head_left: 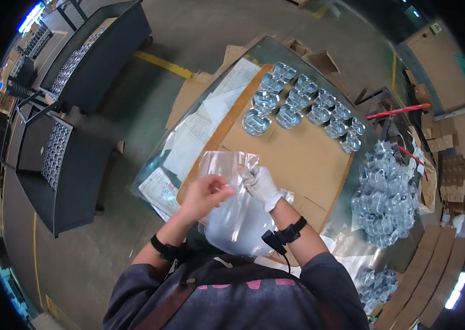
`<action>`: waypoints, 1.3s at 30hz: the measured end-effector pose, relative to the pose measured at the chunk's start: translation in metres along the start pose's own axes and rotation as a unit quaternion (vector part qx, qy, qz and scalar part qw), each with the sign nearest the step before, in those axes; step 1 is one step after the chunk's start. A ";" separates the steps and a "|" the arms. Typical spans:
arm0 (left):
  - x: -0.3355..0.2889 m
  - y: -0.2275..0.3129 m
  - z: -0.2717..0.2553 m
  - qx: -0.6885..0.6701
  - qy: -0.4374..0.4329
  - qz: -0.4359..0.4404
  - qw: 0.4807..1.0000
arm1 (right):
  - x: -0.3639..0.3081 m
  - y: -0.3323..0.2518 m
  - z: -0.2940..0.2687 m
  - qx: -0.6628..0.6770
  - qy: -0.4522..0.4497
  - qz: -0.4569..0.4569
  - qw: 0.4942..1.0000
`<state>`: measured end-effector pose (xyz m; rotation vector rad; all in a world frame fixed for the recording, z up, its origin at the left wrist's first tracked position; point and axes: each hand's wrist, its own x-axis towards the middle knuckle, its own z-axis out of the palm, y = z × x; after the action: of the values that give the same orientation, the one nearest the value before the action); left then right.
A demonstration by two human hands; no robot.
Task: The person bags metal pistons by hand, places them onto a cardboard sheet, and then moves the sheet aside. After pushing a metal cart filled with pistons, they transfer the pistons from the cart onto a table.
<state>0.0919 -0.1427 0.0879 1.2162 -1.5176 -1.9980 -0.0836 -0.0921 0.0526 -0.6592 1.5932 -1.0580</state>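
A clear plastic bag [235, 220] lies in front of me, over the near edge of a cardboard sheet [293, 159]. My right hand [261, 187], in a white glove, grips the bag near its upper right edge, thumb pressed on the film. Bare and curled, my left hand [206, 197] is at the bag's left side, thumb and fingers drawn together; whether film is between the fingertips cannot be made out. Beyond both hands, shiny piston-like metal parts [289, 115] stand in rows on the far part of the cardboard.
Bagged metal parts [385, 198] are heaped at the table's right, with a smaller heap [376, 286] nearer me. Printed papers [202, 126] lie along the left side. Dark carts [73, 176] holding parts stand on the floor at left. Long cardboard pieces [422, 275] lean at lower right.
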 end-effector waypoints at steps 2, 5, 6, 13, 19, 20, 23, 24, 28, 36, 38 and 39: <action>0.006 -0.005 0.009 0.016 -0.024 0.003 1.000 | 0.005 0.003 0.014 0.075 -0.072 -0.084 0.991; 0.010 -0.015 0.005 -0.029 -0.050 -0.017 0.998 | 0.013 0.016 0.012 0.085 -0.055 -0.021 0.995; 0.010 -0.023 0.004 -0.103 -0.049 -0.031 0.993 | 0.008 0.013 0.015 0.085 -0.057 -0.016 0.995; 0.009 -0.030 -0.001 -0.208 0.029 -0.066 0.975 | -0.006 0.011 0.007 0.160 -0.038 0.006 0.986; 0.002 -0.026 -0.001 0.401 0.149 0.201 0.882 | -0.018 0.000 0.016 0.011 -0.045 -0.021 0.999; 0.002 -0.028 -0.004 0.400 0.173 0.213 0.874 | -0.018 0.003 0.016 -0.010 -0.039 -0.011 0.999; -0.002 -0.028 -0.018 0.409 0.205 0.154 0.876 | -0.018 0.009 0.014 -0.019 -0.042 0.009 0.999; -0.003 -0.026 -0.021 0.366 0.210 0.151 0.894 | -0.020 0.012 0.017 -0.016 -0.043 0.009 0.999; 0.000 -0.041 -0.031 0.195 0.100 0.115 0.969 | -0.024 0.010 0.036 0.040 -0.053 0.005 0.998; -0.029 0.004 -0.093 0.231 0.206 0.143 0.940 | 0.077 0.004 -0.042 -0.432 0.146 -0.391 0.800; -0.036 0.013 -0.082 0.346 0.226 0.158 0.897 | 0.091 -0.051 -0.027 -0.512 0.164 -0.213 0.816; -0.030 0.018 -0.070 0.360 0.231 0.158 0.890 | 0.106 -0.055 -0.033 -0.511 0.172 -0.216 0.814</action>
<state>0.1605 -0.1699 0.1132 1.4355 -2.0772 -0.8435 -0.1504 -0.1965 0.0533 -1.6874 2.3972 -0.5441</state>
